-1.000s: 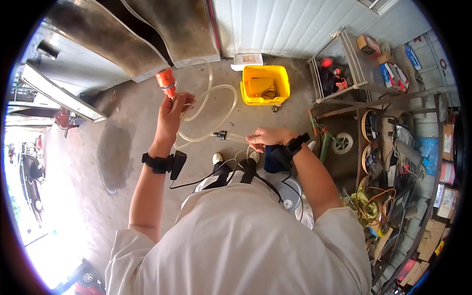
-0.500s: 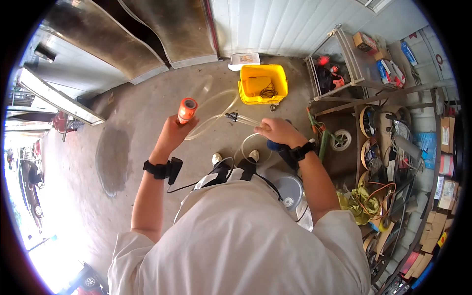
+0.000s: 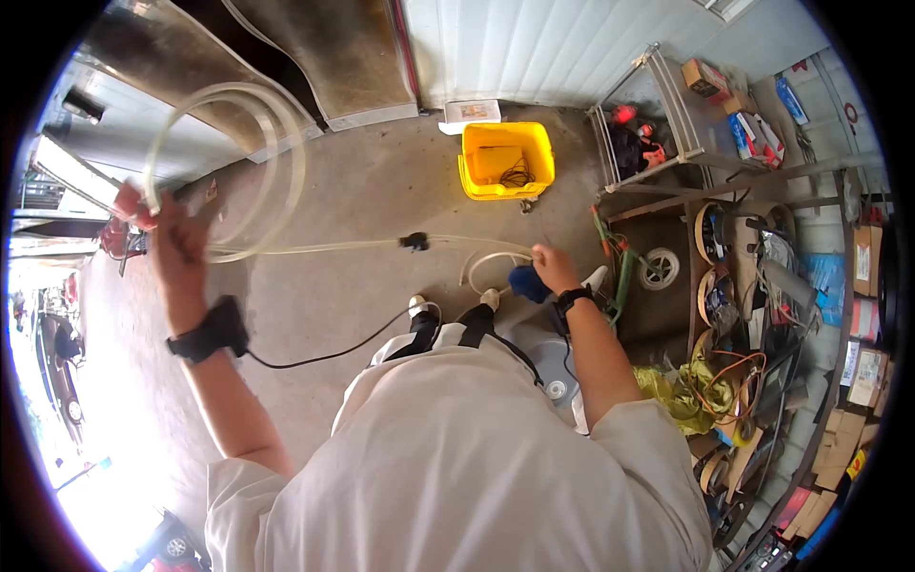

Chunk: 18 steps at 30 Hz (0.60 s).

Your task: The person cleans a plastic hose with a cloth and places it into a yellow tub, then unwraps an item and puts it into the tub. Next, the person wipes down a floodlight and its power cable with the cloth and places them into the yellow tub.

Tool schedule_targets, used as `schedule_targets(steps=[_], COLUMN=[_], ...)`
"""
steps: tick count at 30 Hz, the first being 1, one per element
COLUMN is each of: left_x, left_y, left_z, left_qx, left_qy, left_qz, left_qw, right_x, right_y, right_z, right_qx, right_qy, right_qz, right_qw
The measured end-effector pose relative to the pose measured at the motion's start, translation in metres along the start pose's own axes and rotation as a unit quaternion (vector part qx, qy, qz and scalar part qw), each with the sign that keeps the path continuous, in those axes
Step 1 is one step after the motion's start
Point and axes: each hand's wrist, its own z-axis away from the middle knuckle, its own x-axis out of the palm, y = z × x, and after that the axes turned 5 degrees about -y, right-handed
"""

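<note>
My left hand (image 3: 181,250), smeared by motion, is raised at the far left, closed around an orange cylinder (image 3: 132,203) that shows only as a blur. Clear plastic hose (image 3: 303,157) loops up in the air from beside that hand. From there, lengths of it stretch almost straight across to my right hand (image 3: 555,270). A small black connector (image 3: 414,242) sits midway along the stretch. My right hand is closed on the hose, with a short loop hanging below. Against its fingers is a dark blue object (image 3: 526,284) whose kind I cannot make out.
A yellow bucket (image 3: 467,181) with a dark coiled cord inside stands ahead on the concrete floor. Beside my right leg is a grey round-topped container (image 3: 543,357). A metal rack (image 3: 667,95) and cluttered shelves line the right. A black cable runs from my left wrist strap.
My left hand has swung far out to the left with the orange cylinder, drawing the hose out straighter and lifting its loops. The black connector has shifted left; my right hand has moved slightly downward.
</note>
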Motion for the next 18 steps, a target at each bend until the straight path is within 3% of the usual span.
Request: schedule_targets(steps=[3, 5, 7, 9, 10, 11, 12, 15, 18], left_x=[-0.052, -0.071, -0.133, -0.106, -0.133, -0.107, -0.071, -0.002, 0.030], left_y=[0.035, 0.049, 0.033, -0.008, -0.041, -0.070, -0.089, -0.163, -0.216], left_z=[-0.021, -0.027, -0.053, -0.031, -0.040, -0.032, -0.024, 0.011, 0.015], left_qx=[0.050, 0.059, 0.045, 0.059, 0.205, 0.063, -0.062, -0.151, -0.252], left_qy=[0.047, 0.064, 0.021, -0.018, -0.131, -0.126, -0.144, -0.209, -0.269], left_qz=[-0.003, -0.044, -0.042, -0.171, -0.563, -0.383, -0.369, -0.278, -0.098], left_qw=[0.998, 0.995, 0.998, 0.983, 0.790, 0.913, 0.916, 0.925, 0.925], right_x=[-0.004, -0.018, -0.032, -0.047, -0.058, -0.072, -0.084, -0.105, -0.087], right_y=[0.032, 0.043, 0.034, 0.011, -0.003, -0.021, -0.041, -0.115, -0.172], right_z=[0.013, 0.020, 0.020, 0.015, 0.009, 0.000, -0.006, -0.014, -0.009], right_qx=[0.066, 0.064, 0.054, 0.035, 0.032, 0.031, 0.030, -0.012, -0.164], right_qy=[-0.002, -0.030, -0.027, 0.005, -0.004, -0.013, -0.020, 0.053, 0.111], right_qz=[0.054, 0.010, -0.012, -0.013, -0.033, -0.053, -0.073, -0.109, -0.127], right_qw=[0.996, 0.997, 0.998, 0.999, 0.999, 0.998, 0.997, 0.993, 0.972])
